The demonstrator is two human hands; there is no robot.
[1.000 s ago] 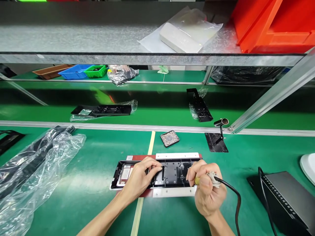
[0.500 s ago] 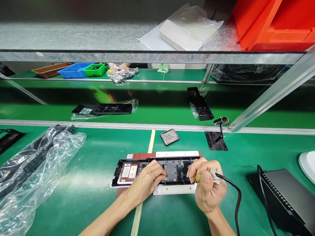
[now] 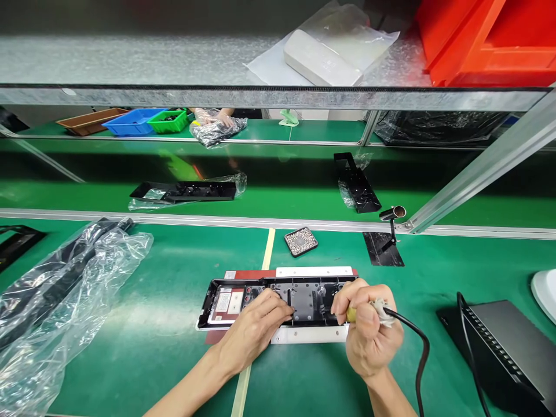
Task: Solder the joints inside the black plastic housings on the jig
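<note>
A long black plastic housing [image 3: 256, 282] lies in a red and white fixture [image 3: 313, 335] in front of me. My left hand [image 3: 258, 324] rests over its near side, the fingers curled and the fingertips pressed together inside the housing. Whatever they pinch, if anything, is too small to make out. At the right end of the housing, my right hand [image 3: 373, 324] is closed around a corded tool with a yellow handle [image 3: 351, 314] and whitish wrapping at its back. The tool's tip is hidden by my fingers. A black cable [image 3: 421, 341] runs from it towards the lower right.
A shallow tray of small metal pieces [image 3: 301, 241] sits behind the fixture. A metal tube holder [image 3: 392, 214] stands at back right, near a black panel [image 3: 504, 347]. Bagged black parts [image 3: 73, 278] lie left. Overhead is a metal shelf [image 3: 152, 63]; across, another person's hands [image 3: 223, 117] handle wrapped plastic.
The left fingertips have drawn closer together and shifted slightly within the housing. The right hand and its tool stay at the same end. The whole view has moved a little.
</note>
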